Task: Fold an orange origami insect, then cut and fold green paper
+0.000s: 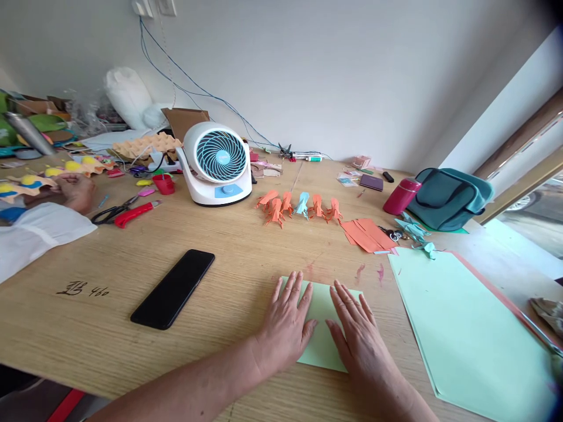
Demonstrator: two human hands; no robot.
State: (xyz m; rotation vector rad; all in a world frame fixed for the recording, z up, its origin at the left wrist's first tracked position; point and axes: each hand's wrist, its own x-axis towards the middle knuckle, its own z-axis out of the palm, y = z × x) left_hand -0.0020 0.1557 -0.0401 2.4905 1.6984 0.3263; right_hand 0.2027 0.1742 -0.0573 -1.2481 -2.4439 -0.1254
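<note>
A pale green sheet of paper point(323, 346) lies flat on the wooden table in front of me. My left hand point(288, 319) rests palm down over its left side, fingers stretched out. Over the right side lies my right hand point(358, 328), also flat with its fingers extended. Both thumbs point inward with a gap of bare paper between them. Beyond the sheet stands a row of folded paper figures, several orange point(275, 212) and one light blue point(302, 205). Parts of the sheet are hidden under my palms.
Left of me lies a black phone point(173, 290). Behind it are scissors point(115, 211), a red cutter point(137, 214) and a white fan point(220, 164). Large green sheets point(466, 328), orange paper point(367, 234), a pink bottle point(402, 196) and a teal bag point(453, 199) sit right. Another person's hand point(77, 192) is far left.
</note>
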